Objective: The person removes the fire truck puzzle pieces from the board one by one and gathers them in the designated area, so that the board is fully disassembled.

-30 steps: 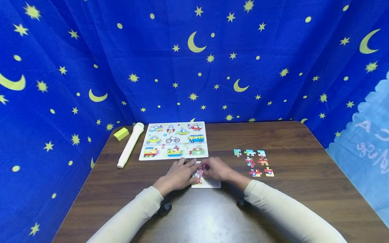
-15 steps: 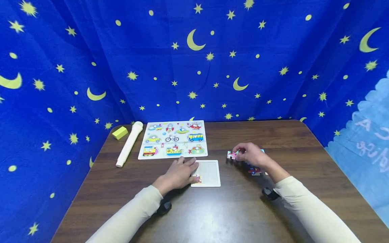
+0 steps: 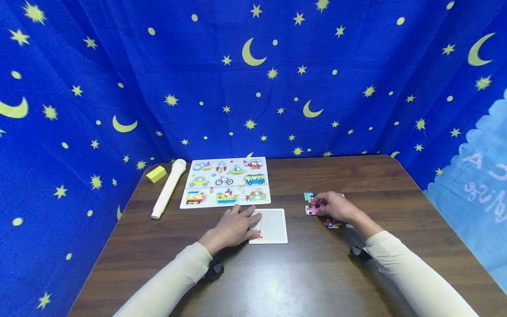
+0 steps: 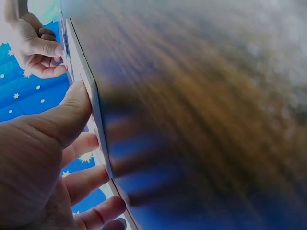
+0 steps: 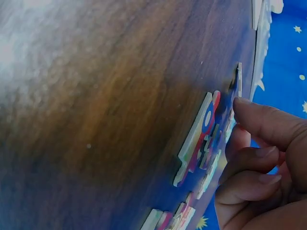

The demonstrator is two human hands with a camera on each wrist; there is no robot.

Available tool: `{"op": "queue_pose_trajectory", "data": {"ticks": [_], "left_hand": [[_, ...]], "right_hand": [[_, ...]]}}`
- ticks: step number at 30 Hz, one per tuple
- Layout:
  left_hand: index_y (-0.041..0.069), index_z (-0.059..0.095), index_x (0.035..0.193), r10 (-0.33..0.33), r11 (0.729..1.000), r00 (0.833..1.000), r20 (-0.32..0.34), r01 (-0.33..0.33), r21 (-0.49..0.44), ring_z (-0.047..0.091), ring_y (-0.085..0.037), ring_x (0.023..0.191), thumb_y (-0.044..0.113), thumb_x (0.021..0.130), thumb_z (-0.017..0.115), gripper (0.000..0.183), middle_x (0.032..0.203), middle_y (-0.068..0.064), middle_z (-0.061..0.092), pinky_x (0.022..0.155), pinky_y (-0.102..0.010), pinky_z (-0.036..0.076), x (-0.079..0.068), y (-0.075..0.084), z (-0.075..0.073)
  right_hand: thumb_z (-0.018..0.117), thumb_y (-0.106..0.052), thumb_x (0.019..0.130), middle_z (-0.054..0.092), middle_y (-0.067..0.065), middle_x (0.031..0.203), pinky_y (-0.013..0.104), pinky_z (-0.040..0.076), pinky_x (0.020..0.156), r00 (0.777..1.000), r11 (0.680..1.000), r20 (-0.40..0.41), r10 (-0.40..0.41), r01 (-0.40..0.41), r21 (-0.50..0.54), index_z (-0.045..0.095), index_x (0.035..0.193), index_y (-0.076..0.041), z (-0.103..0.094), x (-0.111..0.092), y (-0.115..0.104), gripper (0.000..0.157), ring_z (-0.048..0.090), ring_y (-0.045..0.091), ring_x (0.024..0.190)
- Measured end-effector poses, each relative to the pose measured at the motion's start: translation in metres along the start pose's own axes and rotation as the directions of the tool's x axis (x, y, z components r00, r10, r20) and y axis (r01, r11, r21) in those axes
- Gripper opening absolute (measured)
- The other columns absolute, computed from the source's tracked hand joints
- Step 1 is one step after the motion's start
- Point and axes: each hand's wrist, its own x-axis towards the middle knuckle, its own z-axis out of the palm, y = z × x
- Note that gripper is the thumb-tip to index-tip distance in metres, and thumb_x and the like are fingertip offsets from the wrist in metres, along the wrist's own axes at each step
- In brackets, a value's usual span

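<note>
My left hand point(image 3: 233, 226) rests with spread fingers on the left edge of a white puzzle tray point(image 3: 274, 226). One small colored puzzle piece point(image 3: 259, 233) lies in that tray's lower left corner, beside the thumb. In the left wrist view, the thumb lies along the tray's edge point(image 4: 91, 96). To the right of the tray, my right hand point(image 3: 336, 207) pinches a pink jigsaw piece point(image 3: 310, 211) between thumb and fingertips, low at the table. Just behind it is a green-blue piece point(image 3: 308, 196). Red pieces point(image 3: 332, 223) lie under the right hand, which partly hides them.
A larger vehicle puzzle board point(image 3: 210, 193) lies behind the left hand. Left of it are a cream-colored microphone-shaped stick point(image 3: 168, 191) and a yellow block point(image 3: 156, 174). A blue curtain point(image 3: 253, 110) with moons and stars closes off the table's back and sides.
My right hand has lifted the pink piece out of the tray and carried it right, beside the loose pieces. The left hand has stayed on the tray.
</note>
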Motion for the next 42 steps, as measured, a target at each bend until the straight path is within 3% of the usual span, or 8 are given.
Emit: {"op": "queue_pose_trajectory", "data": {"ticks": [4,8,12,16,21,26,34,42], "left_hand": [[0.023,0.051,0.152,0.002,1.0,1.0,0.003,-0.002,-0.004,0.047,-0.037,0.126,0.054,0.099,0.058,0.061,0.161,-0.008,0.041,0.099,-0.054,0.044,0.0,-0.001,0.0],[0.022,0.052,0.152,0.006,1.0,1.0,0.0,-0.006,-0.015,0.047,-0.037,0.126,0.054,0.099,0.058,0.061,0.161,-0.009,0.041,0.099,-0.055,0.044,0.0,-0.001,0.0],[0.022,0.052,0.151,0.003,0.999,1.0,-0.002,-0.003,-0.033,0.047,-0.037,0.128,0.054,0.099,0.059,0.061,0.161,-0.01,0.041,0.1,-0.055,0.043,-0.001,-0.001,0.0],[0.022,0.052,0.151,-0.006,0.999,1.0,0.0,0.006,-0.049,0.047,-0.036,0.13,0.054,0.099,0.06,0.061,0.162,-0.01,0.04,0.101,-0.053,0.044,-0.001,-0.002,-0.002],[0.024,0.052,0.151,-0.011,0.999,1.0,0.002,0.011,-0.038,0.047,-0.036,0.13,0.055,0.099,0.058,0.061,0.162,-0.01,0.039,0.102,-0.052,0.044,0.0,-0.002,-0.003],[0.022,0.052,0.151,0.009,1.0,1.0,-0.01,-0.009,-0.03,0.049,-0.035,0.13,0.055,0.099,0.058,0.062,0.161,-0.01,0.04,0.104,-0.052,0.044,-0.002,-0.003,-0.002],[0.026,0.052,0.151,0.046,0.999,0.999,0.017,-0.046,-0.014,0.048,-0.036,0.13,0.06,0.093,0.064,0.069,0.162,-0.01,0.039,0.106,-0.053,0.043,-0.009,-0.005,-0.003],[0.027,0.054,0.15,0.052,0.999,0.998,0.025,-0.052,-0.008,0.05,-0.035,0.125,0.062,0.09,0.067,0.07,0.162,-0.011,0.04,0.103,-0.052,0.045,-0.009,-0.004,-0.002]], "right_hand": [[0.073,0.001,0.082,0.065,-0.001,0.078,0.029,0.047,0.063,1.0,0.999,-0.018,0.018,-0.019,-0.034,0.072,0.105,-0.003,0.0,0.001,0.001,0.023,0.056,0.013,0.07],[0.072,-0.003,0.086,0.063,-0.001,0.075,0.031,0.046,0.061,0.995,0.996,-0.097,0.028,-0.036,-0.079,0.073,0.11,-0.004,0.0,0.001,0.0,0.024,0.056,0.013,0.065],[0.071,-0.005,0.09,0.064,-0.001,0.076,0.032,0.046,0.063,0.988,0.997,-0.15,0.016,-0.028,-0.076,0.072,0.112,-0.003,0.004,0.004,-0.015,0.023,0.056,0.013,0.066],[0.071,-0.005,0.089,0.066,-0.002,0.079,0.03,0.048,0.065,0.992,0.997,-0.106,-0.065,0.059,-0.057,0.073,0.109,-0.003,0.022,0.006,-0.045,0.02,0.058,0.01,0.071],[0.072,-0.006,0.087,0.066,-0.006,0.079,0.027,0.048,0.067,0.984,0.979,0.014,-0.178,0.179,-0.1,0.075,0.104,-0.006,0.06,0.007,-0.086,0.018,0.057,0.006,0.072],[0.076,-0.014,0.086,0.065,-0.006,0.077,0.03,0.049,0.067,0.979,0.966,0.109,-0.173,0.19,-0.176,0.074,0.108,-0.01,0.097,0.004,-0.115,0.023,0.058,0.009,0.072],[0.081,-0.02,0.082,0.055,-0.002,0.079,0.036,0.046,0.06,0.991,0.952,0.057,-0.119,0.131,-0.278,0.074,0.107,-0.012,0.118,0.001,-0.128,0.027,0.051,0.014,0.069],[0.083,-0.016,0.078,0.058,-0.004,0.078,0.033,0.046,0.064,0.989,0.966,0.056,-0.137,0.146,-0.211,0.07,0.096,-0.012,0.12,0.006,-0.124,0.022,0.054,0.012,0.071]]}}
